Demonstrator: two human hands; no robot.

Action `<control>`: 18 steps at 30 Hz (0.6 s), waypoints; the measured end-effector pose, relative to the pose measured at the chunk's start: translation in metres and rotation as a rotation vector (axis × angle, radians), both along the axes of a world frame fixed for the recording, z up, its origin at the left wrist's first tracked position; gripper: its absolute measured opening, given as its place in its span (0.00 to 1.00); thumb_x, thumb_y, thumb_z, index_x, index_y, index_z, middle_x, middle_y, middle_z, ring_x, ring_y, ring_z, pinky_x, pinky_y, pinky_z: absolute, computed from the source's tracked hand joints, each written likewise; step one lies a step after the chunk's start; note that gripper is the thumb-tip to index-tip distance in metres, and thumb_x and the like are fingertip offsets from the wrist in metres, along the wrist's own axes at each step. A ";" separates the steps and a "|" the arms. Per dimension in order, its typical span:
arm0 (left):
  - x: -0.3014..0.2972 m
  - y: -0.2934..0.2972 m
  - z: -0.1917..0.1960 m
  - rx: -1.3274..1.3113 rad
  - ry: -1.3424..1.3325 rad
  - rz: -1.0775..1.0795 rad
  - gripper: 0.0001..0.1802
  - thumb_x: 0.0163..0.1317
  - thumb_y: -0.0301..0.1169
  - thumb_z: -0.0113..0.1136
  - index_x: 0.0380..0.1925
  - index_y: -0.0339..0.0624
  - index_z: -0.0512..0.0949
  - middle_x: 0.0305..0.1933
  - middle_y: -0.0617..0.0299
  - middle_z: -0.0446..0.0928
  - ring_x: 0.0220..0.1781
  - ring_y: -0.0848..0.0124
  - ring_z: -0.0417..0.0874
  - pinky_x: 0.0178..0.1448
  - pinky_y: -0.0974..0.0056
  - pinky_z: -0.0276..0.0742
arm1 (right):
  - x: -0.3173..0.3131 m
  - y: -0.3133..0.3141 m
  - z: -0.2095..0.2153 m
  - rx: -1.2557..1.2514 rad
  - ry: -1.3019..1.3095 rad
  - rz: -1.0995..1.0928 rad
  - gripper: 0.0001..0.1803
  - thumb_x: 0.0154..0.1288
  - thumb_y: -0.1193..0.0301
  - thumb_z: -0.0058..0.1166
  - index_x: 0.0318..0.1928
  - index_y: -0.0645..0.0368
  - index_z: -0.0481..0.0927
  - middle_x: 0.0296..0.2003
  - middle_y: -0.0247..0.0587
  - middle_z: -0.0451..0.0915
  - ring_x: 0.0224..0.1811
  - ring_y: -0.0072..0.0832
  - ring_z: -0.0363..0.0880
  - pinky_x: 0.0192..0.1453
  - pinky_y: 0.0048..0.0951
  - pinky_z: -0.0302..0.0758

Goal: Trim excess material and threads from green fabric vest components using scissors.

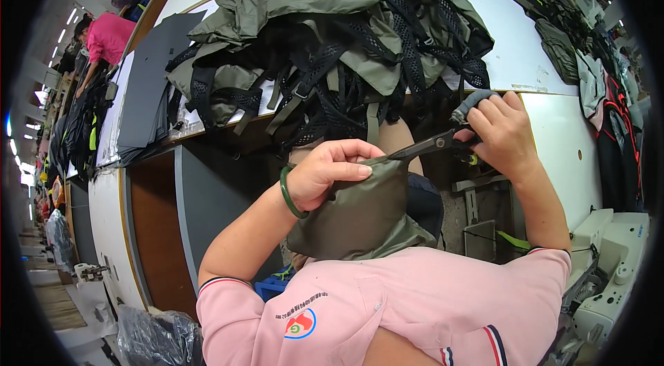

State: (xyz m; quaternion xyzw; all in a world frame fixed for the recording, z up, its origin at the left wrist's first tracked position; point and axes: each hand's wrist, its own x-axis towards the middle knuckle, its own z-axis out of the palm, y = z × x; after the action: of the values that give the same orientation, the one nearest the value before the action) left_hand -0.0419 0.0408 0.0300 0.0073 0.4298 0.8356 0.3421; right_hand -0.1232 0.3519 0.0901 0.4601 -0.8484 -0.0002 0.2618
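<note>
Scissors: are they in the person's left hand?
No, the scissors are gripped by the right hand, their blades at the edge of the olive fabric piece that the left hand pinches.

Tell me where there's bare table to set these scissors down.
Bare white table lies right of the heap of olive backpacks, and more just beyond the right hand holding the scissors. The middle is crowded with the heap, and dark grey sheets cover the left.

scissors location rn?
Head view, right of centre: the scissors are in the right hand, blades at the top edge of the olive fabric piece held by the left hand.
</note>
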 end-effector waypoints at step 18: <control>0.000 -0.017 0.011 -0.516 0.486 -0.144 0.14 0.57 0.30 0.73 0.34 0.41 0.75 0.32 0.72 0.74 0.34 0.83 0.72 0.38 0.74 0.69 | 0.016 -0.047 -0.013 -0.537 -1.487 0.105 0.11 0.55 0.74 0.69 0.33 0.60 0.77 0.27 0.27 0.74 0.29 0.15 0.70 0.33 0.20 0.68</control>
State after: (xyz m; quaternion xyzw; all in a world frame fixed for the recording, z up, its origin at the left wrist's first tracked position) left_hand -0.0418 0.0239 0.0407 0.1494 0.6938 0.6472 0.2783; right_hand -0.1070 0.3045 0.0769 0.3000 -0.7490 0.5244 -0.2720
